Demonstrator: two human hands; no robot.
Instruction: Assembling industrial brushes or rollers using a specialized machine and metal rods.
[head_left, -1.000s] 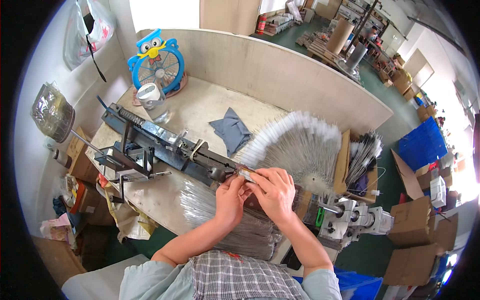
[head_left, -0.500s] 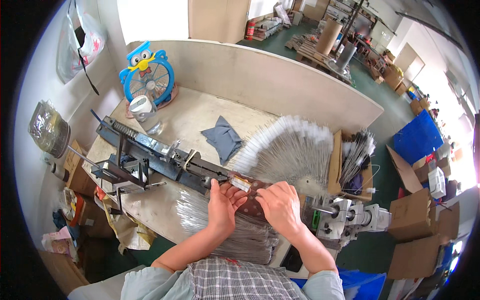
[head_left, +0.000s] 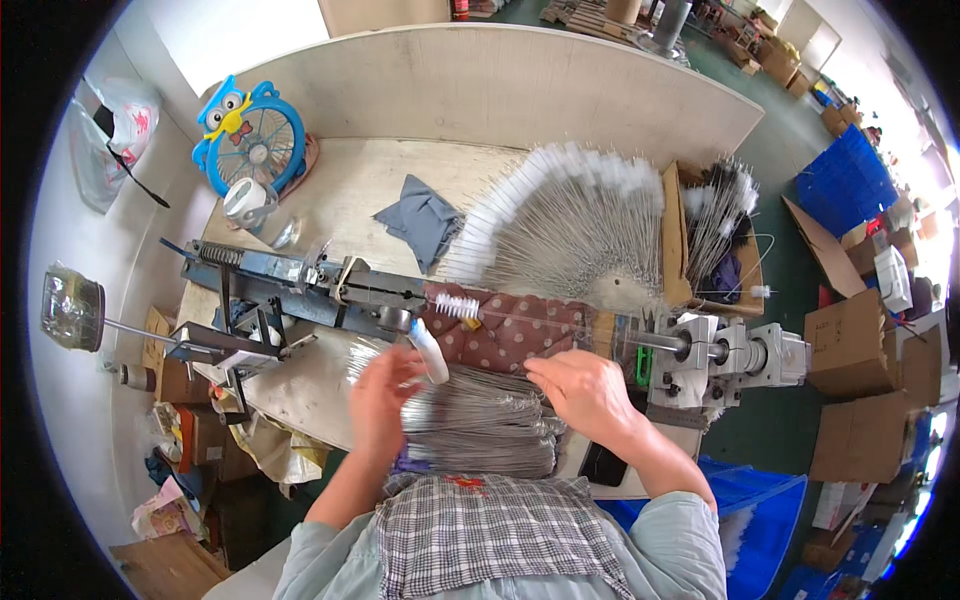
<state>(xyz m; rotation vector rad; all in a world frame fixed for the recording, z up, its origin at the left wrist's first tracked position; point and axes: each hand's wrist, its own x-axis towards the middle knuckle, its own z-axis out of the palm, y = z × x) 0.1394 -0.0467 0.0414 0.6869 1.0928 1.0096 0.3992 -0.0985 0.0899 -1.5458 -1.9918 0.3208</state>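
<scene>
My left hand [head_left: 380, 395] is raised in front of the long bench device [head_left: 350, 290], its fingers partly smeared by motion. At its fingertips is a curved white strip [head_left: 430, 352] with a bluish upper end, and the hand seems to grip it. A small white-bristled brush [head_left: 457, 306] sits at the device's right end, with thin wire running right from it. My right hand [head_left: 585, 392] is pinched together over the near edge of a brown polka-dot cloth [head_left: 500, 345]; what its fingertips hold, if anything, is hidden. Below lies a thick bundle of metal wires [head_left: 485, 425].
A fan of white-tipped wire brushes [head_left: 570, 225] spreads beyond the cloth, beside a cardboard box [head_left: 677, 235] of more brushes. A metal chuck unit [head_left: 700, 350] stands at right. Farther left are a grey cloth [head_left: 420, 222], a clear cup [head_left: 250, 205] and a blue fan [head_left: 255, 150].
My hands have moved apart and back from the device. The white brush now shows clear of my fingers, and the curved white strip has appeared by my left hand. The head view has shifted downward.
</scene>
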